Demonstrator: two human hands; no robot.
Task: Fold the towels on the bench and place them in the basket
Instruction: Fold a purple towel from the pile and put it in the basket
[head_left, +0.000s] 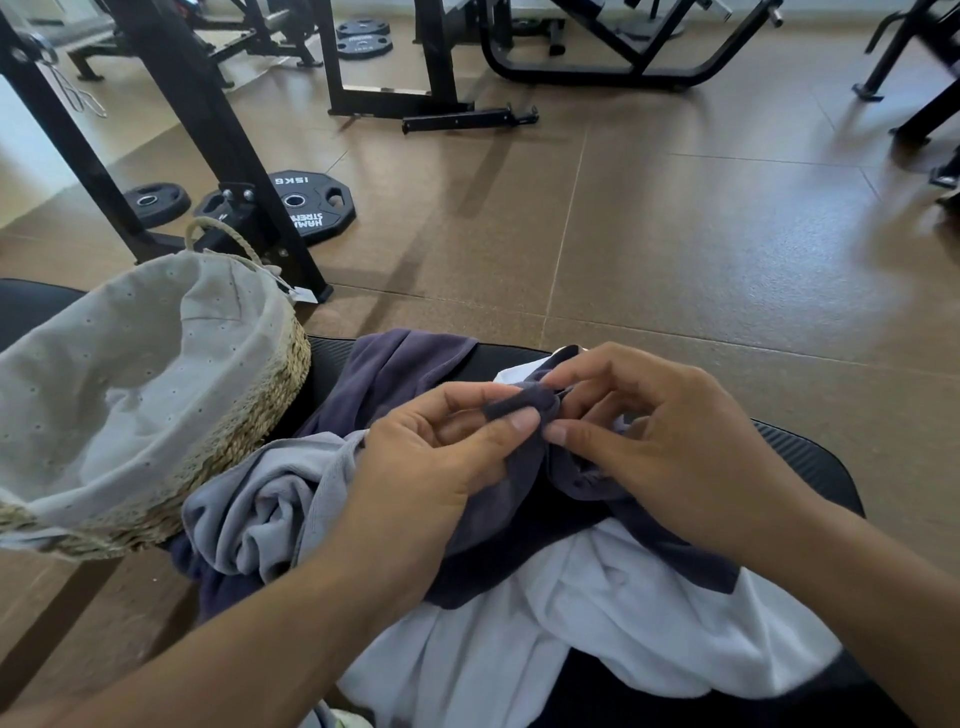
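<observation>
A dark purple towel (400, 364) lies crumpled across the black bench (810, 457). My left hand (436, 457) pinches a corner of it between thumb and fingers. My right hand (660, 441) pinches the same towel's edge right beside the left. A light grey towel (260, 509) is bunched to the left of my hands, against the basket. A white towel (597, 623) spreads over the near part of the bench, partly under the purple one. The woven basket (260, 410) with a pale cloth lining stands at the left end of the bench.
Brown tiled floor stretches beyond the bench. Black weight plates (306, 208) lie on the floor behind the basket, next to a black rack leg (218, 135). More gym machine frames (597, 57) stand at the back and right.
</observation>
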